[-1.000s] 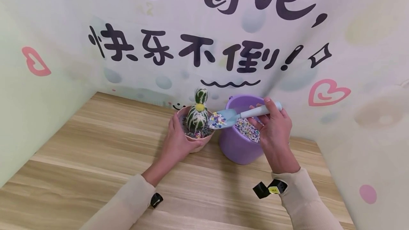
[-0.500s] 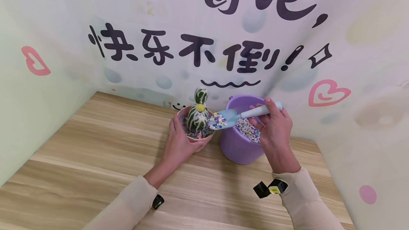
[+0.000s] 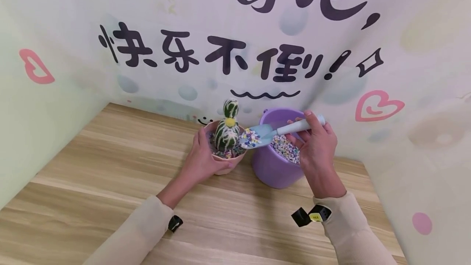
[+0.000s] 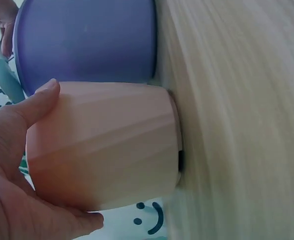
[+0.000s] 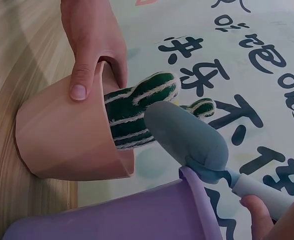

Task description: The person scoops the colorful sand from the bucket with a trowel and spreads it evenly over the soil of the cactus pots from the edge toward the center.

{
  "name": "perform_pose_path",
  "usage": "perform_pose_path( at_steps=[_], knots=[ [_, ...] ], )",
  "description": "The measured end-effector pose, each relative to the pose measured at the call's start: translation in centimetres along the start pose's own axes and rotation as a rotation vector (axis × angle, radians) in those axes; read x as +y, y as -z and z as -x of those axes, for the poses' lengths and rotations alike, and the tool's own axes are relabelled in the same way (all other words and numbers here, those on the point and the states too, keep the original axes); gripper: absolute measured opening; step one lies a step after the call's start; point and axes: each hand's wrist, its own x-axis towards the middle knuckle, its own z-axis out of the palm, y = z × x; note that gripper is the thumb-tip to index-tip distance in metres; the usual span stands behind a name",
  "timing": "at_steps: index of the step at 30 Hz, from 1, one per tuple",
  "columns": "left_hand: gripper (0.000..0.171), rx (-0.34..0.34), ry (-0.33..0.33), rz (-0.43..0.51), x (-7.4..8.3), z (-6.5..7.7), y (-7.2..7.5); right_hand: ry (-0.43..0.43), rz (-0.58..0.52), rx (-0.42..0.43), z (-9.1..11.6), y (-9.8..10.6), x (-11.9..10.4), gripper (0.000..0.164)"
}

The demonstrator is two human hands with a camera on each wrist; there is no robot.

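Note:
My left hand (image 3: 198, 159) holds a pink flower pot (image 4: 107, 145) at its rim, thumb on the near side. In the pot stands a green, white-striped cactus (image 3: 226, 136) with a yellow tuft, and gravel lies round its base. My right hand (image 3: 318, 150) grips the pale handle of a light-blue trowel (image 3: 265, 132). Small coloured pebbles (image 3: 250, 138) lie in its scoop, whose tip is at the pot's right rim. Below the trowel is a purple bucket (image 3: 272, 171), part full of similar pebbles (image 3: 285, 149). The right wrist view shows the scoop's underside.
Pot and bucket stand close together on a wood-grain table (image 3: 121, 162). Just behind them rises a printed backdrop (image 3: 147, 93) with large black characters. Side panels bound the table at left and right.
The head view has shifted slightly. My left wrist has moved a little to the left while that hand keeps its hold on the pot. The loaded trowel stays nearly still.

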Motion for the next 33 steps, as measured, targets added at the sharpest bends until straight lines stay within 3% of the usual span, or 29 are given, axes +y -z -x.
perform_pose_path(
  at_steps=[17, 23, 29, 33],
  knots=[
    [0.12, 0.167, -0.003, 0.006, 0.6, 0.8, -1.5, 0.03, 0.033, -0.024, 0.1, -0.3, -0.1, 0.037],
    [0.124, 0.187, 0.025, -0.027, 0.6, 0.9, -2.0, 0.029, 0.055, -0.029, 0.2, -0.3, 0.0, 0.037],
    [0.122, 0.211, -0.016, -0.029, 0.6, 0.9, -2.2, 0.025, 0.075, -0.024, 0.3, -0.4, 0.0, 0.041],
    [0.123, 0.186, -0.029, -0.038, 0.5, 0.9, -1.9, 0.022, 0.068, -0.028, 0.3, -0.5, 0.0, 0.04]
  ],
)
